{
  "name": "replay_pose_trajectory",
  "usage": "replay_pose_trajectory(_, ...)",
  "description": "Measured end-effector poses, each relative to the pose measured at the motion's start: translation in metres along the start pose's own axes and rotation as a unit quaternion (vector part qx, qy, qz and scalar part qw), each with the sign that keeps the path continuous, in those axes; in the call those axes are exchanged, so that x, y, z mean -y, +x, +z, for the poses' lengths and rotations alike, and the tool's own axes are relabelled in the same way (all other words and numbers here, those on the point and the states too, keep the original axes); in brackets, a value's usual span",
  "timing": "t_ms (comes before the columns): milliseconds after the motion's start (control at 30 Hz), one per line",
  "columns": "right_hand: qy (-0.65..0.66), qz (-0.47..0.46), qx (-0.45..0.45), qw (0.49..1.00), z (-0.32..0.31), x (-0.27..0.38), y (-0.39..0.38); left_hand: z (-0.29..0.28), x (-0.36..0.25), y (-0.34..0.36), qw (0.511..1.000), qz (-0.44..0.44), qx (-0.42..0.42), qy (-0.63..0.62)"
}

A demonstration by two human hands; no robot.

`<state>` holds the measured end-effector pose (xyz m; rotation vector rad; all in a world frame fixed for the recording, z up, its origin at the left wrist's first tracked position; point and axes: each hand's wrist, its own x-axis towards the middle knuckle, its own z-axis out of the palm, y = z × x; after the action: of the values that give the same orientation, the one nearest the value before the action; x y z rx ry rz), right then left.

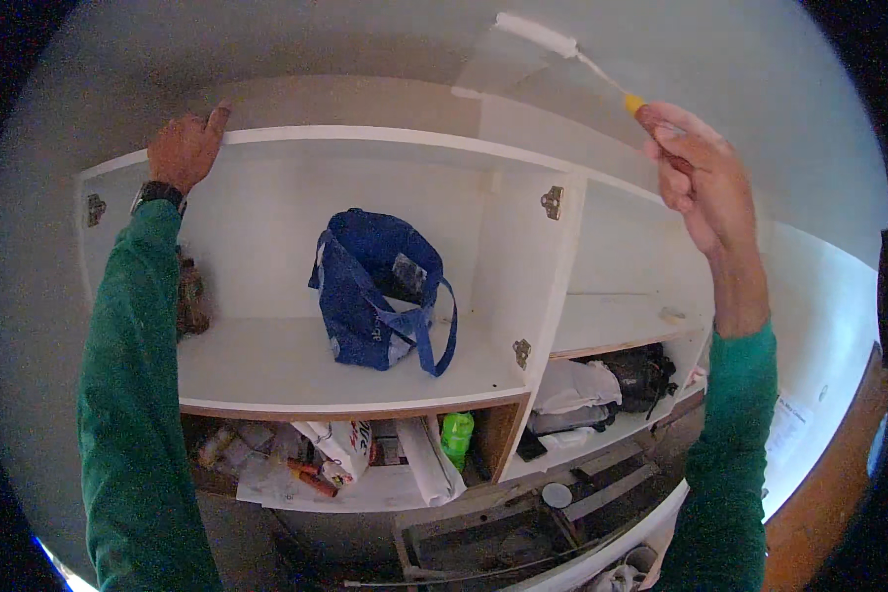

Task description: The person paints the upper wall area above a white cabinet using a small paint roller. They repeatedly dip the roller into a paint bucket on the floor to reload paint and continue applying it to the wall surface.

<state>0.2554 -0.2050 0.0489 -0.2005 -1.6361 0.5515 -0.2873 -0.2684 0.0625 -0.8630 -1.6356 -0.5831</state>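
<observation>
My right hand [703, 163] is closed round the yellow handle of a small paint roller [538, 35]. The roller's white sleeve is raised to the wall or ceiling surface above the cabinet, next to a lighter, wet-looking patch. On the left, my left hand [185, 150] grips the top edge of an open white cabinet [385, 141], with its thumb sticking up; the other fingers are partly hidden. Inside the cabinet stands a blue fabric bag [360, 286] with its handles hanging over the front.
A brown bundle [192, 296] sits behind my left forearm. The shelf below holds white bags, an orange-handled tool [311, 479] and a green bottle [456, 439]. On the right are a dark backpack [641, 378] and a phone-like black object [531, 444]. Metal hinges [552, 203] jut from the cabinet side.
</observation>
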Motion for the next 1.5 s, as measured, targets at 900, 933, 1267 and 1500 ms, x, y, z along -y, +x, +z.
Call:
replay_pose_trajectory(900, 0.102, 0.106, 0.104, 0.984, 0.125, -0.143, 0.182, 0.002, 0.046, 0.029, 0.995, -0.076, 0.025, -0.054)
replay_pose_trajectory(933, 0.074, 0.090, 0.076, 0.990, 0.123, -0.129, 0.156, 0.010, 0.037, 0.026, 0.997, -0.047, 0.032, -0.050)
replay_pose_trajectory(1267, 0.145, -0.031, 0.008, 0.989, 0.105, -0.002, -0.029, -0.005, 0.022, 0.024, 0.995, 0.019, 0.100, 0.018)
replay_pose_trajectory(1500, 0.107, -0.016, 0.036, 0.994, 0.126, -0.015, -0.010, 0.016, 0.051, 0.027, 0.995, -0.017, 0.083, -0.045)
